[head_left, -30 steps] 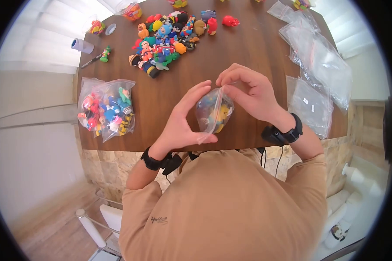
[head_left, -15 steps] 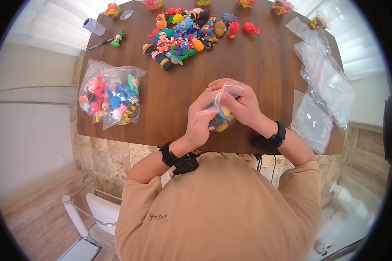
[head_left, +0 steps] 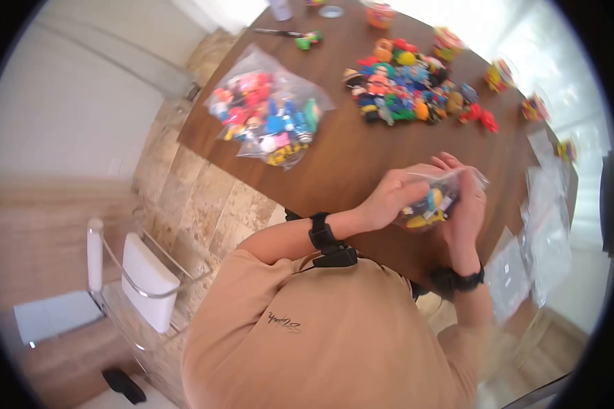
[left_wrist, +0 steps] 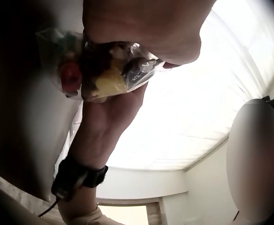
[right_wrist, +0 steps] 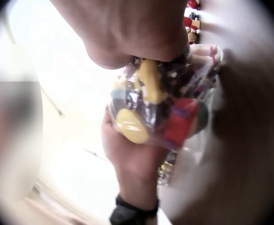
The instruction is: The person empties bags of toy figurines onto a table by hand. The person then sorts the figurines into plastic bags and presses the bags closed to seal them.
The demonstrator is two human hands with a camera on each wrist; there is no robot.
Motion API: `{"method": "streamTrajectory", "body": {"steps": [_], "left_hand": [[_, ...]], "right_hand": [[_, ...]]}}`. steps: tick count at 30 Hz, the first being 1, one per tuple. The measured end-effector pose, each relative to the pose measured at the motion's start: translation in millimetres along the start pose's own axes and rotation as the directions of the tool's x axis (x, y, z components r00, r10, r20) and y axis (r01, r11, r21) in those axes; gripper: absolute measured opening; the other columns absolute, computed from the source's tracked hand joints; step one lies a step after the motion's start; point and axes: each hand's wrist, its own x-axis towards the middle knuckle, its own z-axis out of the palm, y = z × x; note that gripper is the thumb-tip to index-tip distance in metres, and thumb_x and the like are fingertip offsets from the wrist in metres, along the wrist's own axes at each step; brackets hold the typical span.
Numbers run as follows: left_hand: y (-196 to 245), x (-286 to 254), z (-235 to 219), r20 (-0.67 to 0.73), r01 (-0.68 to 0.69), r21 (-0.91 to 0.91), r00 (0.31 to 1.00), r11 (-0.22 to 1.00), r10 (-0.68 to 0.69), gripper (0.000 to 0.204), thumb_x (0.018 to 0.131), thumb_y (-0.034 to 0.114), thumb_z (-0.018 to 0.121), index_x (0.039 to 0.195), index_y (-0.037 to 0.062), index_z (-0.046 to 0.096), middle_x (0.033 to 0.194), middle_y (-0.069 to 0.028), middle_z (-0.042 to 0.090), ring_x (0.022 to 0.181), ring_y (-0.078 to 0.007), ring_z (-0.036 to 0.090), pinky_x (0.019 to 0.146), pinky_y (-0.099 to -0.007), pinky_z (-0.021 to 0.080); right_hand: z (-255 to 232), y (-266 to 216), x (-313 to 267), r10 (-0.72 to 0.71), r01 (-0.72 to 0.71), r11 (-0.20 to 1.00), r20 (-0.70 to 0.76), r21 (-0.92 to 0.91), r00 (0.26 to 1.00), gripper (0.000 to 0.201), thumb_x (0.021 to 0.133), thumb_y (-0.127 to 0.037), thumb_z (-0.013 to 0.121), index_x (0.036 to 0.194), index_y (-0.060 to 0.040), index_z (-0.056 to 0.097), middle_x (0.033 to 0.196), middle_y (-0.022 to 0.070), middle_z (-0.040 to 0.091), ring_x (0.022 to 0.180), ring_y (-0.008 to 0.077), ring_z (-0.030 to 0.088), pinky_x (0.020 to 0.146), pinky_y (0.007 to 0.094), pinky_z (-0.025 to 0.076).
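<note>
A clear zip bag (head_left: 426,210) with small toy figures inside is held between both hands over the table's front part. My left hand (head_left: 387,199) grips its left side, thumb lying over the plastic. On the other side my right hand (head_left: 466,213) holds the bag, its fingers pointing up and away from me. Yellow and dark figures show through the bag (left_wrist: 111,82) in the left wrist view. In the right wrist view the bag (right_wrist: 151,110) also shows a red piece, with the right hand (right_wrist: 132,37) above and the left hand (right_wrist: 137,152) below.
Filled bags of figures (head_left: 269,126) lie on the table (head_left: 327,184) at the left. Beyond is a pile of loose figures (head_left: 409,85). Flat plastic bags (head_left: 546,225) lie along the right edge. Several tubs (head_left: 499,75) line the far edge. A pen (head_left: 276,32) lies near a green figure (head_left: 308,41).
The hands have closed in around the bag, and its zip edge no longer stands upright between them. The head view has turned, so the table appears rotated and the filled bags nearer the middle.
</note>
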Motion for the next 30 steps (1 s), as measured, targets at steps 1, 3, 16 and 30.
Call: {"method": "streamTrajectory", "body": {"steps": [1,3,16,30], "left_hand": [[2,-5,2,0.004,0.002,-0.056,1.0,0.998,-0.001,0.05,0.094,0.024,0.058,0.135,-0.0041,0.053,0.13,-0.0115,0.059,0.116,-0.0172,0.057,0.099,-0.032,0.045],[2,-12,6,-0.031,-0.187,0.131,0.981,0.974,0.193,0.052,0.093,0.022,0.063,0.137,-0.0029,0.051,0.13,-0.0113,0.059,0.115,-0.0167,0.057,0.098,-0.0318,0.046],[59,-33,-58,0.008,0.133,0.262,0.99,0.956,-0.14,0.034,0.089,0.02,0.07,0.115,-0.0011,0.068,0.097,-0.0052,0.071,0.088,-0.0085,0.063,0.08,-0.0282,0.053],[111,-26,-90,-0.26,0.238,0.814,0.965,0.53,-0.035,0.054,0.081,0.01,0.074,0.131,-0.001,0.057,0.127,-0.0139,0.063,0.116,-0.0247,0.06,0.096,-0.0333,0.048]], "right_hand": [[2,-7,-1,0.066,-0.062,0.993,-0.046,0.099,0.997,0.04,0.106,-0.027,0.046,0.113,0.0085,0.063,0.119,0.0179,0.066,0.108,0.0241,0.064,0.094,0.0333,0.05],[7,-12,-2,0.136,-0.12,0.975,-0.077,0.186,0.988,0.041,0.106,-0.027,0.045,0.117,0.0085,0.061,0.12,0.019,0.065,0.11,0.0247,0.063,0.096,0.0345,0.05],[6,-27,7,0.052,0.009,0.954,0.195,-0.301,0.979,0.02,0.096,-0.008,0.059,0.097,0.0074,0.071,0.099,0.0114,0.071,0.09,0.0165,0.064,0.083,0.0293,0.049],[-35,-73,-25,0.191,0.13,0.503,0.256,-0.855,0.948,0.05,0.087,-0.025,0.074,0.131,-0.0067,0.058,0.114,0.0113,0.07,0.092,0.0236,0.07,0.081,0.0336,0.054]]}}
